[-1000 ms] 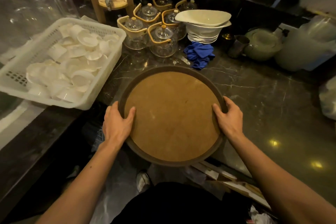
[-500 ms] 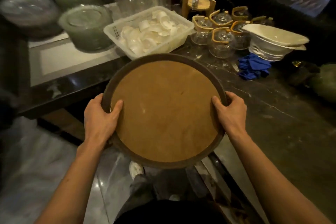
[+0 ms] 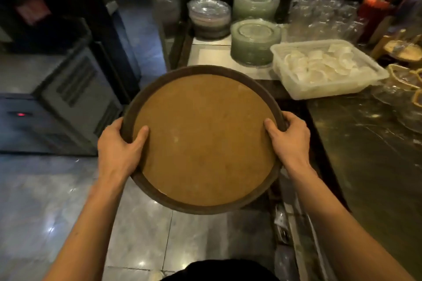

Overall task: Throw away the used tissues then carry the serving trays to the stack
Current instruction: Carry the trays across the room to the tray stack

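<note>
A round serving tray (image 3: pixel 205 139) with a dark rim and a brown cork-like face is held level in the air above the tiled floor, left of the counter. My left hand (image 3: pixel 120 146) grips its left rim, thumb lying on the brown face. My right hand (image 3: pixel 288 138) grips the right rim the same way. The tray carries nothing. No tissues and no stack of trays show in this view.
A dark marble counter (image 3: pixel 370 166) runs along the right. On it stand a white plastic basket (image 3: pixel 326 68) of small white cups, stacks of glass plates (image 3: pixel 254 43) and glassware (image 3: pixel 324 20). A dark metal cabinet (image 3: pixel 64 102) stands at the left. Glossy grey floor tiles (image 3: pixel 45 201) lie below.
The view has swung left with the tray still in both hands. The tray has left the counter and now hangs over the floor; the basket and plates have shifted to the right.
</note>
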